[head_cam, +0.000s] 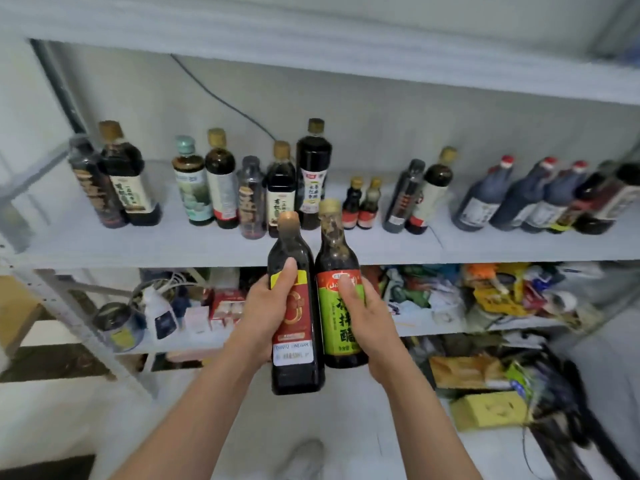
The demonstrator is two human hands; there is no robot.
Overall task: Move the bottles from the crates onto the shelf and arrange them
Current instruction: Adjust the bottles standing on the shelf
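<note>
My left hand (266,306) grips a dark vinegar bottle with a red label (296,362), thumb across its front. My right hand (367,313) grips a dark bottle with a green label (337,258). Both bottles are upright, side by side and touching, held in the air just in front of the white shelf (207,247). Several dark sauce bottles stand in a loose row along that shelf, among them a tall one (313,168) right behind the held pair and two small red-labelled ones (360,202). No crate is in view.
Blue bottles with red caps (485,195) crowd the shelf's right end. The lower shelf holds a white jug (161,313), small boxes and a heap of colourful packets (502,292). A yellow box (491,410) and dark cables lie on the floor at right. A shelf upright slants at left (69,306).
</note>
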